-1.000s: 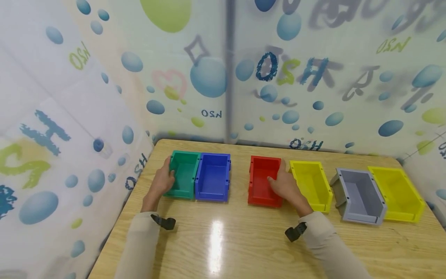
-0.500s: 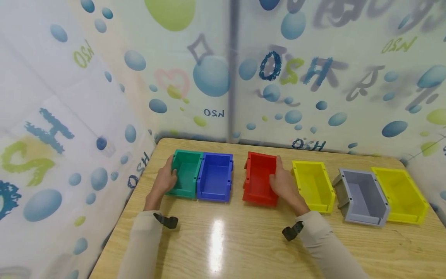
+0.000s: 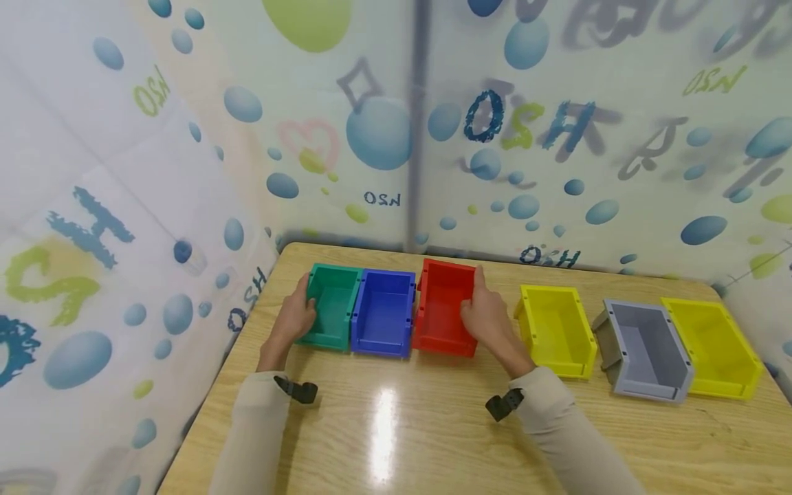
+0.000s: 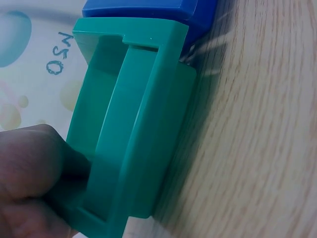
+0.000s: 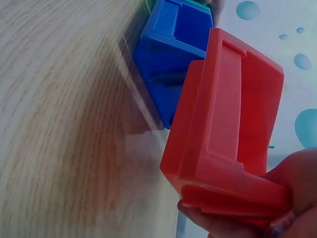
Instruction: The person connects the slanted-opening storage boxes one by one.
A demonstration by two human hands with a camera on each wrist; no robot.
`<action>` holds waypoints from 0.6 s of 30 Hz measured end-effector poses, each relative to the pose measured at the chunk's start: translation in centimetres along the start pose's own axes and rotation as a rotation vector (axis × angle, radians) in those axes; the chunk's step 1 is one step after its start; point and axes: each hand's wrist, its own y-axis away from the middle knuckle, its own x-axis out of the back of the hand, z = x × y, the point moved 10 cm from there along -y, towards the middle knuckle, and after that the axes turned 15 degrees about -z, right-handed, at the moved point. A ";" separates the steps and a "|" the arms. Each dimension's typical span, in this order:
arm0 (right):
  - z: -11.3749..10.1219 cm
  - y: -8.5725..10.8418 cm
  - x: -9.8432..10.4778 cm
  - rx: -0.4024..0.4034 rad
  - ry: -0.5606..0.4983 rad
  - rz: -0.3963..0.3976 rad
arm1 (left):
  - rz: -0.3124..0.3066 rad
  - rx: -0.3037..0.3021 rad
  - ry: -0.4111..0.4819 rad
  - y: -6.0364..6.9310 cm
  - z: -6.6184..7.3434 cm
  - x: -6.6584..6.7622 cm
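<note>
Right, your right hand [image 3: 485,315] pinches the red bin [image 3: 442,309] by its right wall, thumb inside, just beside the blue bin [image 3: 385,313]; can't tell if they touch. Your left hand [image 3: 293,317] grips the green bin [image 3: 331,306] by its left wall, side by side with blue on the table [image 3: 334,426]. Near yellow bin [image 3: 555,330], grey bin [image 3: 645,347], far yellow bin [image 3: 710,344]: all to your right.
</note>
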 end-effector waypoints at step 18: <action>-0.8 -0.4 0.4 -0.004 0.021 -0.031 | 0.002 -0.002 0.003 -0.1 -0.2 -0.1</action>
